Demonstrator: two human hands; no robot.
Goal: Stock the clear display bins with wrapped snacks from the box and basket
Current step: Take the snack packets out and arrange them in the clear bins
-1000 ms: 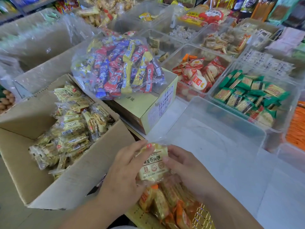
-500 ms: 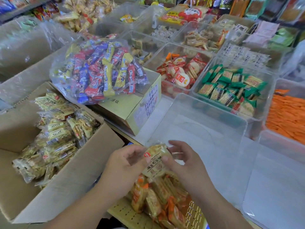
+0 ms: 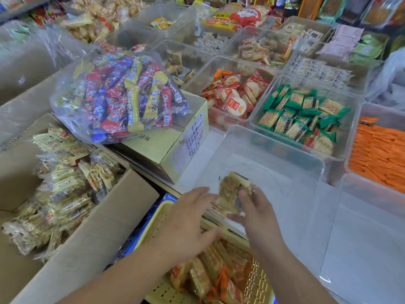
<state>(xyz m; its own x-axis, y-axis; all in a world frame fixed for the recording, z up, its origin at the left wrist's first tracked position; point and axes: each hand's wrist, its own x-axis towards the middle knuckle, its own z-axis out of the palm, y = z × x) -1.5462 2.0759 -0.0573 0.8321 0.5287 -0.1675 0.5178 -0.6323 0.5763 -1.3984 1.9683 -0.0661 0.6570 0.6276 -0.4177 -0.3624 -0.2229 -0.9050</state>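
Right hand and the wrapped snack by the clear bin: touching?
Touching. The head view shows the right hand pinching the wrapped snack, with fingers on its right side and the thumb below it.

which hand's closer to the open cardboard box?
Left. Left hand is over the yellow basket beside the cardboard box; right hand farther off, holding a snack packet.

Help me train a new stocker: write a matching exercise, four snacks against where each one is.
1. green packs
2. bag of bars
3. pale packs
4. single snack

A. in the cardboard box
B. in the right hand
C. on the yellow carton
D. in a clear bin beside the orange sticks

Pairs: 1-D, 2-C, 3-A, 4-B
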